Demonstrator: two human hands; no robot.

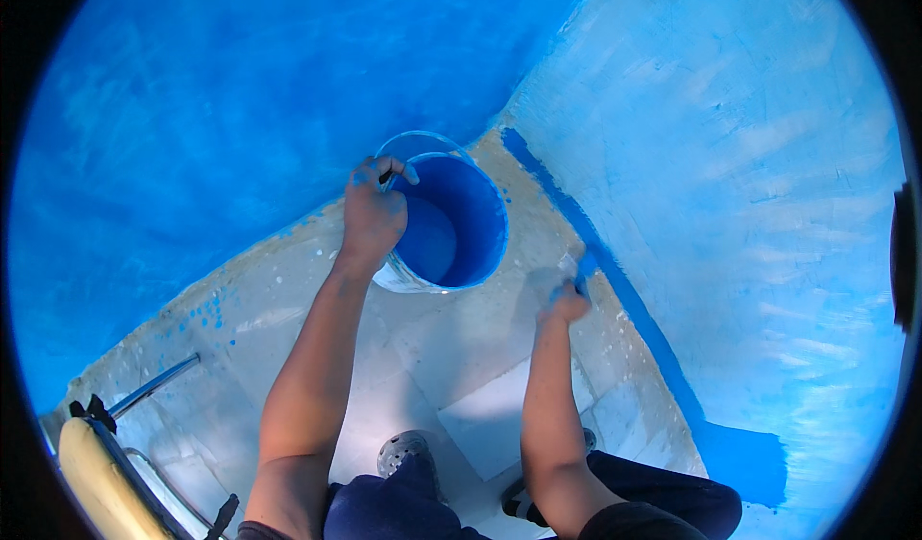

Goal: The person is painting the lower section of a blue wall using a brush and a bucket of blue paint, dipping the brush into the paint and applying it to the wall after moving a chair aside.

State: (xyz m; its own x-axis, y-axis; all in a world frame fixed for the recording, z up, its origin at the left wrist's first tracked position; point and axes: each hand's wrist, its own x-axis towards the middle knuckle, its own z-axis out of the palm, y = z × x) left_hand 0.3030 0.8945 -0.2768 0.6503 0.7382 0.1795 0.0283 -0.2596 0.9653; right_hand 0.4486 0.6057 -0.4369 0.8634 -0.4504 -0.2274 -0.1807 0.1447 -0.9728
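- The paint bucket (pixel 487 218) sits in view just short of the corner where the two walls meet, its mouth facing up; whether it rests on the floor or is lifted slightly is unclear.
- Inside it, blue paint (pixel 425 242) forms a lighter, smooth round pool at the bottom, well below the rim; the inner sides are coated in deeper blue.
- Its outside is whitish with blue smears, and the thin bail handle (pixel 423 135) arches over the far side of the mouth.
- The left hand (pixel 375 208) is clamped on the bucket's left edge, fingers blue-stained; whether it grips rim or handle end, I cannot tell.
- The right hand (pixel 565 305), blurred, is closed around a paintbrush (pixel 586 269) near the foot of the right wall (pixel 749 184); the hands are well apart.
- A darker blue band (pixel 636 302) runs along that wall's base, widening at its near end.
- The left wall (pixel 240 108) is deep blue; blue drops dot the pale floor (pixel 279 324) beside it.
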